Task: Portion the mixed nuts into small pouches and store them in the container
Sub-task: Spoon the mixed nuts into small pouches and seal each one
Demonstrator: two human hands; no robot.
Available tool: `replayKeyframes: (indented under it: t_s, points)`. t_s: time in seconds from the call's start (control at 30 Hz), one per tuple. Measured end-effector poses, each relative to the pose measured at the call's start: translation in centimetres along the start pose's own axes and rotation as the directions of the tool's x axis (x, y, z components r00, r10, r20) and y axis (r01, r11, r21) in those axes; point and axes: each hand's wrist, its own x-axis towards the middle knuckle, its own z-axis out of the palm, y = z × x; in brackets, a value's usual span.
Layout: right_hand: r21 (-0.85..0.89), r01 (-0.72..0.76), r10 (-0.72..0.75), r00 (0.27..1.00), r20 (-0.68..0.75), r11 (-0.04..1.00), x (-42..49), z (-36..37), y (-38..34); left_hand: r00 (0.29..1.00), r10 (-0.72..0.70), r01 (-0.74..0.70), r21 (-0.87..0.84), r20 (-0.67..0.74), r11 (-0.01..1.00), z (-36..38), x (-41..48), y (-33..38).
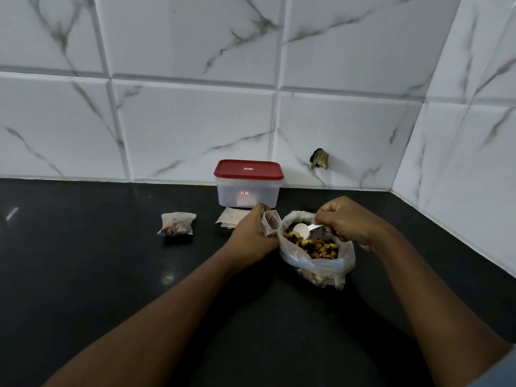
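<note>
My left hand [249, 236] grips a small clear pouch [270, 223] upright with its mouth open, right beside the big plastic bag of mixed nuts [318, 256]. My right hand [346, 220] holds a white plastic scoop [303, 229] by its handle, its bowl over the nuts in the bag. One filled pouch [176, 224] lies on the black counter to the left. A clear container with a red lid [248, 183], lid on, stands against the wall behind my hands.
A small stack of flat empty pouches [230, 217] lies in front of the container. The black counter [97, 261] meets white marble tile walls at the back and right. A dark broken spot [319, 158] marks the wall.
</note>
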Motion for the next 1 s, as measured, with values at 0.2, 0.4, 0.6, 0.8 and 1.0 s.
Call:
replayKeyframes:
  t_s: [0.2, 0.4, 0.6, 0.8, 1.0]
  points:
    - [-0.010, 0.044, -0.044, 0.999, -0.015, 0.999, -0.3, 0.6, -0.7, 1.000, -0.015, 0.015, 0.009, 0.013, 1.000, 0.0, 0.0, 0.3]
    - [-0.010, 0.067, -0.066, 0.996, 0.056, 0.998, -0.6, 0.9, -1.0, 1.000, -0.010, 0.010, 0.002, 0.004, 1.000, 0.0, 0.0, 0.1]
    - [-0.106, 0.082, -0.074, 0.994, 0.075, 0.991, -1.0, 0.8, -1.6, 1.000, -0.007, 0.007, -0.010, -0.004, 1.000, 0.0, 0.0, 0.0]
    - [-0.222, 0.145, -0.123, 0.986, 0.111, 0.964, -1.6, 0.8, -2.6, 1.000, -0.005, 0.005, -0.027, -0.004, 1.000, 0.0, -0.1, 0.0]
    - [-0.031, 0.040, -0.039, 0.999, 0.021, 0.999, -0.9, 1.8, -1.9, 1.000, -0.013, 0.013, -0.018, 0.006, 1.000, 0.0, 0.2, 0.0]
